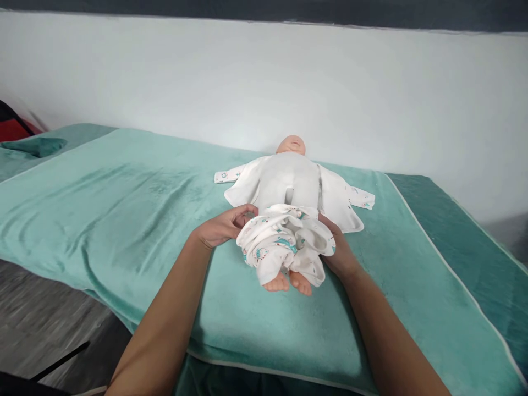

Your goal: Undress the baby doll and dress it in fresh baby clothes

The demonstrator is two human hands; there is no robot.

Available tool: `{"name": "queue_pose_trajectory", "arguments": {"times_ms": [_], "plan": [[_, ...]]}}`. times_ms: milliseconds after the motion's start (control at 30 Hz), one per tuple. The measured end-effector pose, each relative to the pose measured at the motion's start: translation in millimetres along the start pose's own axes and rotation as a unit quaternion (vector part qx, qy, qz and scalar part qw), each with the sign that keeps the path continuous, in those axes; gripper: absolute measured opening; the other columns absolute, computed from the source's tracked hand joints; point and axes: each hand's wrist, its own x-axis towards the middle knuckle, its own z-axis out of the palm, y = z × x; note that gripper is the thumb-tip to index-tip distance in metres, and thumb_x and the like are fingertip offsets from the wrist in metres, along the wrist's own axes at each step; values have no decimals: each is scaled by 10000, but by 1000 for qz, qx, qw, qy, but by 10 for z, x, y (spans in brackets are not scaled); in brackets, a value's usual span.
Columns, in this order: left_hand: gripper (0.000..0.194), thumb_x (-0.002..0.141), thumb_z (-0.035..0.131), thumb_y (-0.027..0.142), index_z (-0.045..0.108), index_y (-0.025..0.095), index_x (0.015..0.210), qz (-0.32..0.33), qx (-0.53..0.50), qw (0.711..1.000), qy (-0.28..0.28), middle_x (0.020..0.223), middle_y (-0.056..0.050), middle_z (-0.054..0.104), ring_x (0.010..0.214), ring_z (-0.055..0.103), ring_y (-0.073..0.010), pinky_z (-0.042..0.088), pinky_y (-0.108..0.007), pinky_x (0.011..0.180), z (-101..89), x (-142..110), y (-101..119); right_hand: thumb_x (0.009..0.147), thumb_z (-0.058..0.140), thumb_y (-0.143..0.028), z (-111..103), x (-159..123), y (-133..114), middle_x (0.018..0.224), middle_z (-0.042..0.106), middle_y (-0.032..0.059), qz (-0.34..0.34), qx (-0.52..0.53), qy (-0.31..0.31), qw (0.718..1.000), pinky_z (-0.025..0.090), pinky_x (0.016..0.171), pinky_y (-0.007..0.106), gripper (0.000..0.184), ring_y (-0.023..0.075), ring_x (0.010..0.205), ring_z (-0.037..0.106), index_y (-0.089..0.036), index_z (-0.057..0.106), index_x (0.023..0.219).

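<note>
A baby doll (291,144) lies on its back with its feet (300,283) toward me. Patterned white baby pants (272,239) are bunched around its legs, and the feet stick out of the cuffs. On the left side of the waistband, my left hand (225,224) is closed with thumb and fingers pinching the fabric. My right hand (340,250) grips the pants from the other side, its fingertips partly hidden behind the cloth. A white baby top (340,195) with printed sleeves spreads out on both sides of the doll's white torso (278,179).
A light green blanket (136,220) covers the table, with a darker green cloth (462,231) showing at the right. Behind it stands a white wall (206,77). Something red and black (14,126) is at the far left. Grey floor (37,313) shows at lower left.
</note>
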Motion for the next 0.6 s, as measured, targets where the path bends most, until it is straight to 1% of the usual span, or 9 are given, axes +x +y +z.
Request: {"name": "queue_pose_trajectory", "arguments": {"times_ms": [133, 200, 233, 300, 367, 433, 500, 533, 600], "plan": [[358, 607, 884, 263, 666, 155, 869, -12, 26, 1000, 1, 731, -11, 646, 624, 550, -121, 390, -216, 557, 33, 12, 13, 690, 848, -544, 5, 7, -2, 1079, 748, 55, 12, -18, -2, 1000, 535, 941, 444, 451, 306, 1028, 663, -280, 740, 1040], [289, 609, 872, 253, 664, 145, 778, -1, 22, 1000, 22, 697, -9, 632, 619, 540, -119, 404, -225, 571, 62, 31, 16, 704, 825, -564, 3, 17, 6, 1072, 745, 61, 2, -18, -2, 1000, 542, 908, 432, 449, 300, 1011, 663, -272, 736, 1034], [269, 615, 863, 242, 665, 146, 770, 16, 12, 999, 44, 703, -6, 632, 630, 544, -119, 415, -227, 588, 76, 45, 14, 714, 816, -558, 0, 22, 14, 1066, 743, 62, -3, -21, 0, 1000, 539, 897, 420, 432, 293, 1002, 662, -265, 735, 1021], [259, 634, 844, 222, 671, 160, 817, 65, -16, 993, 101, 760, -1, 642, 679, 560, -117, 437, -225, 635, 97, 79, 1, 743, 792, -529, -10, 33, 39, 1045, 740, 59, -8, -31, 9, 999, 527, 880, 396, 377, 274, 974, 660, -249, 733, 988], [272, 661, 831, 215, 663, 180, 872, 117, -28, 981, 155, 825, 8, 647, 732, 566, -111, 444, -215, 677, 108, 118, -20, 790, 741, -499, -23, 44, 79, 1002, 737, 48, -1, -43, 34, 999, 519, 828, 368, 323, 250, 919, 652, -238, 723, 978], [265, 695, 817, 226, 643, 194, 893, 153, -18, 969, 192, 881, 11, 652, 779, 572, -109, 448, -209, 712, 113, 156, -43, 833, 677, -472, -38, 57, 125, 938, 725, 33, 15, -45, 76, 996, 498, 720, 327, 291, 221, 833, 631, -235, 704, 999], [267, 719, 804, 242, 623, 200, 911, 178, -1, 959, 221, 969, 1, 669, 845, 591, -118, 458, -216, 765, 118, 192, -62, 846, 643, -442, -48, 72, 164, 904, 707, 23, 22, -43, 128, 991, 458, 640, 291, 268, 197, 771, 598, -234, 684, 1010], [268, 730, 797, 250, 614, 202, 919, 188, 8, 954, 233, 1024, -8, 676, 890, 602, -127, 465, -226, 802, 123, 208, -68, 842, 642, -425, -49, 80, 177, 909, 700, 23, 18, -40, 153, 987, 449, 631, 282, 255, 189, 765, 589, -232, 677, 1005], [258, 755, 779, 265, 599, 202, 928, 208, 27, 944, 255, 1131, -31, 676, 982, 616, -147, 471, -251, 878, 140, 238, -75, 830, 649, -394, -44, 95, 188, 952, 693, 29, 1, -36, 193, 981, 459, 660, 279, 234, 188, 800, 591, -230, 662, 997]]}}
